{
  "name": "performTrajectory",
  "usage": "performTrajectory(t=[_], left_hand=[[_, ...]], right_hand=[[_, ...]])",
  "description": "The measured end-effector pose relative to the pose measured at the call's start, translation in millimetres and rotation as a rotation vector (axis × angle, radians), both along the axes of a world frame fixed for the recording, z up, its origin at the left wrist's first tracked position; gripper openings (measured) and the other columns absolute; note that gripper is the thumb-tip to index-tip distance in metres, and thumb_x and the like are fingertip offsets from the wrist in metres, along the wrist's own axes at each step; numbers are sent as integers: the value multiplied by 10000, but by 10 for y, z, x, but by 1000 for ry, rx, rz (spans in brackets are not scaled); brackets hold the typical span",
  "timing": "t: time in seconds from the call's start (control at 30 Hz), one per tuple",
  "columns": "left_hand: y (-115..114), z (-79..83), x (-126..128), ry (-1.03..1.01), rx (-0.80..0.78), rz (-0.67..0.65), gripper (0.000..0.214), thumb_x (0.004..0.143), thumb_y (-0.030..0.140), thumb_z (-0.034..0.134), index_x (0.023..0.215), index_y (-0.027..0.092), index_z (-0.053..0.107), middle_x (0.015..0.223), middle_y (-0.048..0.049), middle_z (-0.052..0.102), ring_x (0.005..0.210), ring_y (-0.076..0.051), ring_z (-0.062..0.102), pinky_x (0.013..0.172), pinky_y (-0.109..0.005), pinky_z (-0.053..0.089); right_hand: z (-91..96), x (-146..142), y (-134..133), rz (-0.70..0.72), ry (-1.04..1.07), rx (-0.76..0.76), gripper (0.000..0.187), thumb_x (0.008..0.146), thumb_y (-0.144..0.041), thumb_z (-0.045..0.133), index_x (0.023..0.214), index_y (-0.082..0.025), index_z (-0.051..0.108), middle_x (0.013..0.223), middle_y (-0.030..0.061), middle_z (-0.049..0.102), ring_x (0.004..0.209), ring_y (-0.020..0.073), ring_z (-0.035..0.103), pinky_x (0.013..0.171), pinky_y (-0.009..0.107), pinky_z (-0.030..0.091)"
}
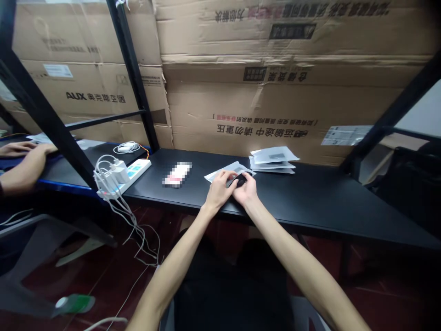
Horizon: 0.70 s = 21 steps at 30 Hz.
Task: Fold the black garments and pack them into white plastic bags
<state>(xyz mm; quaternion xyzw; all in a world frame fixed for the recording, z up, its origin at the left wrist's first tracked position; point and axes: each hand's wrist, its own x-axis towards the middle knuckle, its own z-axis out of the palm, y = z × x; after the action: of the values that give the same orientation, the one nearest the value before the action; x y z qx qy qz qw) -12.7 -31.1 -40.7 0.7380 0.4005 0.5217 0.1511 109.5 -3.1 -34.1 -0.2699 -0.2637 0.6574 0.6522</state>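
Both my hands meet above the front part of the black table. A small black object [240,179] sits between them, too small to name. Around its right side my right hand [248,189] is closed. The fingers of my left hand [220,187] are bent and pinched together at its left side; whether they grip the same object I cannot tell. Just behind the hands lies a translucent white pouch [231,168], partly covered by my fingers. To its right is a stack of similar flat white pouches [274,158], with dark shapes showing on them.
A black table [320,197] runs along a cardboard wall [282,96]. A blurred-out flat item [178,175] lies left of the hands. Further left, a white power strip [138,169] holds chargers with hanging cables. Another person's hands [25,149] rest at the far left. A bottle [76,303] lies on the floor.
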Motion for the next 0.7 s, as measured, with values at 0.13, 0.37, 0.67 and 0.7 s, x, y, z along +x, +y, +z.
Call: performTrajectory(t=[0.13,0.37,0.67,0.7], left_hand=[[18,-13,-14,81,-63,94,483,940,390,844,1386,291,689,1354,-94,654,1302,-302,608,1079,-460,597],[58,-100,-54,167,-28,119,369,983,272,770,1349,283,733,1376,-94,670,1357,-286,591,1230,-476,496],[-4,-140,-302,360,-100,166,570,979,364,771,1530,310,635,1588,-126,602,1524,-371,494,1305,-652,340],[-4,-144,-348,379,-115,167,620,979,383,770,1571,305,603,1633,-133,566,1556,-383,458,1312,-645,334]], right_hand=[[110,27,-113,65,68,-121,106,960,-278,554,914,-248,645,915,54,747,920,222,764,881,398,704],[235,533,-451,308,-290,-90,109,880,-306,667,977,-269,701,1046,112,769,1106,277,781,991,478,695],[284,811,-730,110,-713,233,369,869,-424,850,1198,-269,786,1271,96,807,1302,321,738,1184,540,576],[254,817,-640,31,-864,331,363,885,-455,836,1194,-271,788,1260,102,807,1295,337,734,1179,578,566]])
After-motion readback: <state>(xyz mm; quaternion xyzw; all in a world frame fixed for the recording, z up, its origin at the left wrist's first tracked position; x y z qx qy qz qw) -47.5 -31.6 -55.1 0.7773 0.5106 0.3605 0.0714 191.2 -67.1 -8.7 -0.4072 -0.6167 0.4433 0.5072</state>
